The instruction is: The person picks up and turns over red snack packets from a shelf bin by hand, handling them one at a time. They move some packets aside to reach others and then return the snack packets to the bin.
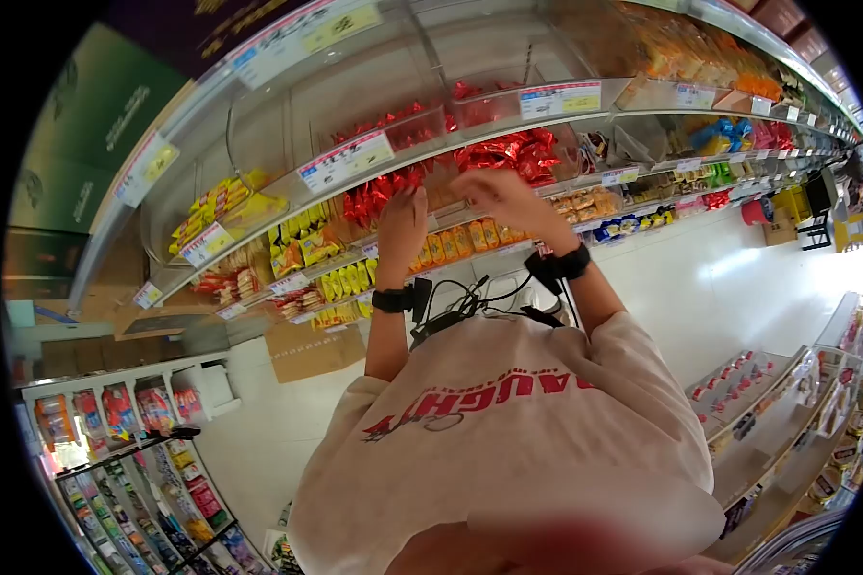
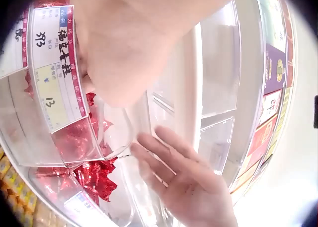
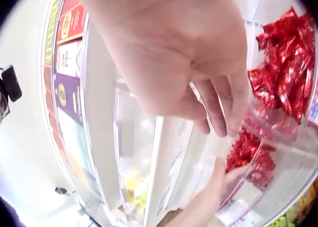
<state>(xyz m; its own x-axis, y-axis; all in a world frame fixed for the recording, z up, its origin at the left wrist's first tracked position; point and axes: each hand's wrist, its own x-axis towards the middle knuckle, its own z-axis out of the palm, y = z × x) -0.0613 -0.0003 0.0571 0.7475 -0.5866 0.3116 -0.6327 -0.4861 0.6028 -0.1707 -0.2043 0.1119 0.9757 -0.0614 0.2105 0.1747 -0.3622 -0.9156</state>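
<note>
Both hands are raised to a shelf of clear plastic bins (image 1: 422, 129) filled with red foil-wrapped sweets (image 1: 508, 153). My left hand (image 1: 403, 218) reaches up to the front of one bin beside a price label (image 2: 54, 68). Its palm (image 2: 124, 43) fills the left wrist view and its fingertips are hidden behind the bin, close to the red sweets (image 2: 94, 177). My right hand (image 1: 499, 192) is spread, its straight fingers (image 2: 154, 152) against the clear bin's rim (image 2: 124, 147). In the right wrist view those fingers (image 3: 226, 113) touch the bin's wall (image 3: 268, 123) below the sweets (image 3: 283, 83). The left hand (image 3: 223, 180) is lower down.
Below the bins are rows of yellow packs (image 1: 345, 280) and orange packs (image 1: 455, 240). A cardboard box (image 1: 307, 350) stands on the white floor under the shelf. A low shelf unit (image 1: 767, 402) is at the right and a snack rack (image 1: 134, 479) at the lower left.
</note>
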